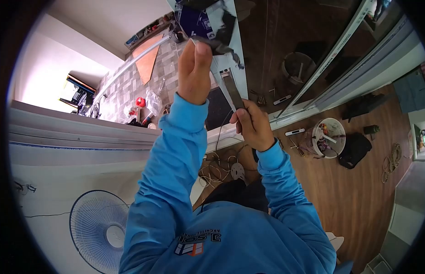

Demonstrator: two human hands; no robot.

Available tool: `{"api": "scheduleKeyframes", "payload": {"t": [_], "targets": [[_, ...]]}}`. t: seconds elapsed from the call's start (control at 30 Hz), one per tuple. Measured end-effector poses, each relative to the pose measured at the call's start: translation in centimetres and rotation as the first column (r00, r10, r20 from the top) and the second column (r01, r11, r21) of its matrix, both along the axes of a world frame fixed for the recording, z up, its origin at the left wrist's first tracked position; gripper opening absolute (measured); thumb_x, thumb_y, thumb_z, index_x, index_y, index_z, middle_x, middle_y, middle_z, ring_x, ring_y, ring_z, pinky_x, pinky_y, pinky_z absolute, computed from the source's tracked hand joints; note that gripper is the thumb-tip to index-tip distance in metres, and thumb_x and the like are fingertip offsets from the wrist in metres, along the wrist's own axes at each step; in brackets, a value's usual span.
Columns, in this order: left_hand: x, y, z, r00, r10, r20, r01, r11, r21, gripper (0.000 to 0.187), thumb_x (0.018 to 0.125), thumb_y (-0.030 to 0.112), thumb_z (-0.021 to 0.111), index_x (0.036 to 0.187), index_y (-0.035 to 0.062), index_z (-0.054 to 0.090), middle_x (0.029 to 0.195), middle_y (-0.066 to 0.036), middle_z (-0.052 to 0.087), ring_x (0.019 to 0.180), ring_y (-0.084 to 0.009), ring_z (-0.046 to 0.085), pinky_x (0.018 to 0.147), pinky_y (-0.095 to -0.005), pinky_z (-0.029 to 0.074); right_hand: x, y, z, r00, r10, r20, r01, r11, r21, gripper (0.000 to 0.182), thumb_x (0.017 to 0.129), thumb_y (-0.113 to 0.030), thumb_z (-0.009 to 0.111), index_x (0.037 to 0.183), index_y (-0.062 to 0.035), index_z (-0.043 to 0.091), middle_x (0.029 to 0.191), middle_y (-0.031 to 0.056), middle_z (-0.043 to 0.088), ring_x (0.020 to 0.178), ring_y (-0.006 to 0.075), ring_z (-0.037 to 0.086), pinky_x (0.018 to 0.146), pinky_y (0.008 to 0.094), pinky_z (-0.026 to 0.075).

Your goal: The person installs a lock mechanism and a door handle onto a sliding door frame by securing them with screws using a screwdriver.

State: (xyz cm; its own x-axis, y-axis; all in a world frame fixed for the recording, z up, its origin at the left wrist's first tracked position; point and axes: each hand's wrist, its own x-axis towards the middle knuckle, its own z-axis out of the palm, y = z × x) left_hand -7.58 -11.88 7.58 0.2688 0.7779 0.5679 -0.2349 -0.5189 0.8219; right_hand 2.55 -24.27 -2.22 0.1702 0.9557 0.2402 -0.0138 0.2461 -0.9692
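My left hand is raised at the upper middle, its fingers closed on the lower edge of a crumpled dark plastic film with a blue printed part. The film hangs against a white panel. Lower and to the right, my right hand is wrapped round the lower end of a flat grey metal bar. The bar slants up to the left beside the white panel, below the film. A thin dark cable runs down near my right hand.
A bucket of tools stands on the wooden floor at right, beside a black bag and a level. Cables lie near my feet. A fan is at lower left. Glass panels rise at upper right.
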Motion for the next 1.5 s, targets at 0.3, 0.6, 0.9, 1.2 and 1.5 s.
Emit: {"api": "scheduleKeyframes", "payload": {"t": [0.3,0.6,0.9,1.2,1.5], "targets": [[-0.3,0.3,-0.2,0.985,0.094,-0.143,-0.083,0.993,0.081,0.049,0.097,0.046,0.045,0.109,0.0004,0.057,0.093,-0.004,0.061,0.084,-0.0119,0.051,0.076,-0.0276,0.042,0.3,2.8,1.2,0.979,0.108,-0.171,-0.104,0.994,0.031,0.025,0.098,-0.015,0.046,0.111,0.0028,0.055,0.066,0.0027,0.058,0.050,0.0074,0.053,0.046,0.0231,0.042],[-0.9,0.6,-0.4,0.987,0.019,-0.161,-0.012,0.999,0.046,0.051,0.096,0.048,0.048,0.116,0.0016,0.055,0.100,-0.004,0.061,0.090,-0.0140,0.053,0.080,-0.0286,0.043,0.3,3.9,0.5,0.983,0.109,-0.150,-0.103,0.993,0.051,0.023,0.097,-0.016,0.048,0.110,0.0006,0.057,0.062,0.0004,0.057,0.051,0.0048,0.050,0.046,0.0222,0.040],[-0.8,0.9,-0.5,0.984,-0.016,-0.177,0.013,1.000,-0.014,0.064,0.091,0.059,0.046,0.115,0.0003,0.050,0.100,-0.004,0.056,0.089,-0.0124,0.053,0.076,-0.0260,0.044,0.1,4.1,0.3,0.988,0.100,-0.121,-0.083,0.986,0.141,0.027,0.099,-0.023,0.047,0.109,0.0005,0.057,0.064,0.0011,0.055,0.048,0.0040,0.045,0.043,0.0198,0.035],[-0.9,1.2,-1.1,0.984,-0.016,-0.175,0.014,1.000,-0.014,0.058,0.094,0.054,0.045,0.115,0.0017,0.053,0.103,-0.005,0.057,0.091,-0.0132,0.052,0.080,-0.0278,0.043,0.5,5.0,-0.1,0.988,0.109,-0.108,-0.086,0.975,0.204,0.029,0.098,-0.025,0.048,0.107,0.0004,0.058,0.062,0.0009,0.055,0.046,0.0039,0.044,0.042,0.0202,0.034],[-1.8,1.4,-1.2,0.968,-0.019,-0.252,0.018,1.000,-0.006,0.060,0.093,0.052,0.047,0.122,-0.0002,0.047,0.109,-0.006,0.056,0.096,-0.0156,0.056,0.083,-0.0276,0.046,0.2,4.7,-0.2,0.998,-0.060,-0.014,0.062,0.965,0.254,0.025,0.095,-0.020,0.051,0.101,0.0021,0.061,0.060,0.0024,0.055,0.050,0.0067,0.050,0.047,0.0227,0.039]]}}
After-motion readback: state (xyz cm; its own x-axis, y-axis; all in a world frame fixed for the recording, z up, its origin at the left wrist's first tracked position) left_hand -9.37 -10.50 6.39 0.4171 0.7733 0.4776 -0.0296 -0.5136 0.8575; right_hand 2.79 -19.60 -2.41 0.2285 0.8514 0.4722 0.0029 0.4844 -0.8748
